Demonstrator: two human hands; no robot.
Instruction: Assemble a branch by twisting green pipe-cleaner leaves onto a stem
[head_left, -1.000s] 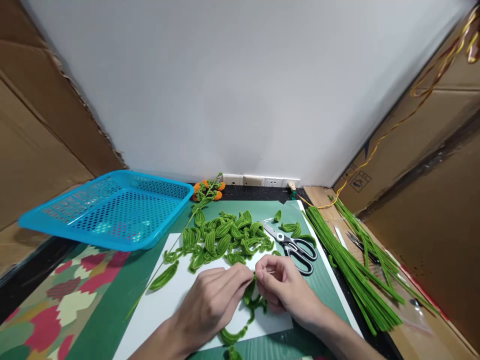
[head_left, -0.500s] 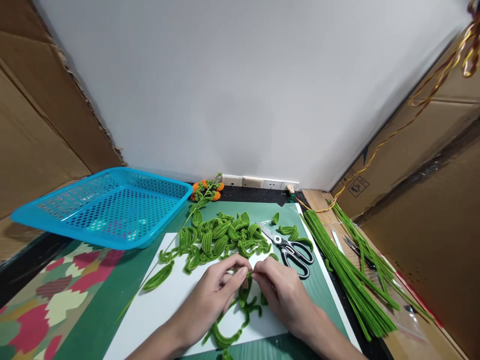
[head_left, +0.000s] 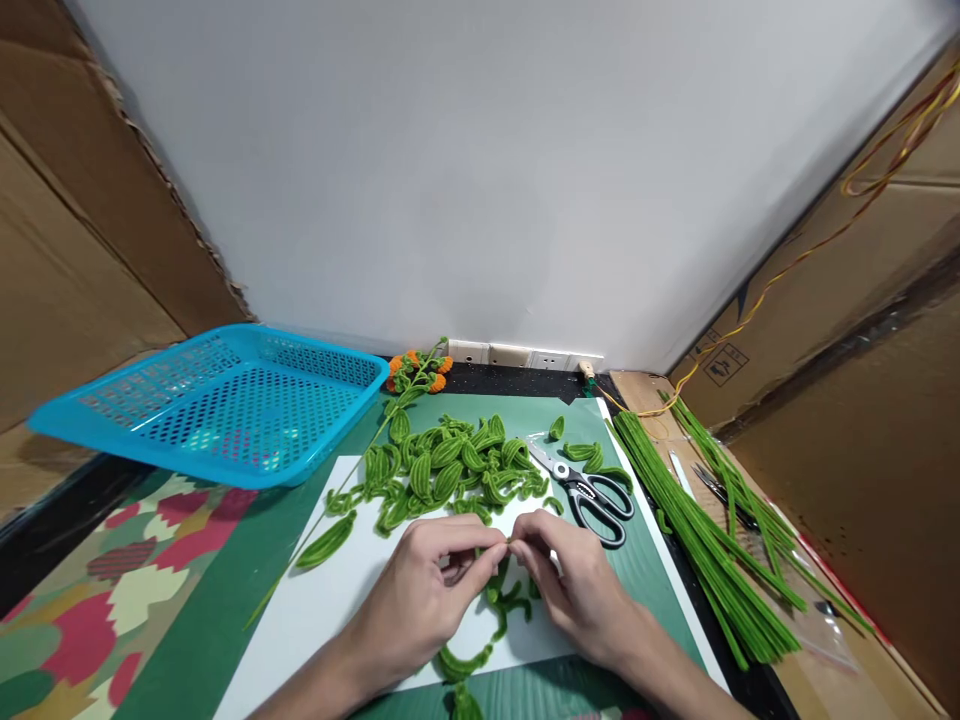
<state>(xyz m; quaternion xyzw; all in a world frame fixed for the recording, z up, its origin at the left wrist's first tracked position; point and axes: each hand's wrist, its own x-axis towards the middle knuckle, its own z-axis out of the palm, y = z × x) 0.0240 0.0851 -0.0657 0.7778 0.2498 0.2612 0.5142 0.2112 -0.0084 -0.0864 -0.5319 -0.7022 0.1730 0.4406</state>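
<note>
I keep both pinches tight: left hand (head_left: 424,600) and right hand (head_left: 574,590) grip the green pipe cleaner (head_left: 501,590) over the white sheet's (head_left: 330,600) near edge.

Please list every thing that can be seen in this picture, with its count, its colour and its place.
basket: one, blue, far left, tilted.
folded leaves: a pile, green, on the white sheet beyond the hands.
white sheet: one, on the green mat.
scissors: one pair, black handles, right of the pile.
straight stems: a bundle, green, right edge of the mat.
flower sprig: one, orange and green, by the wall.
patterned cloth: one, red and green, near left.
bent stem: one, green, pinched by both hands.
left hand: one, on the bent stem.
right hand: one, on the bent stem.
</note>
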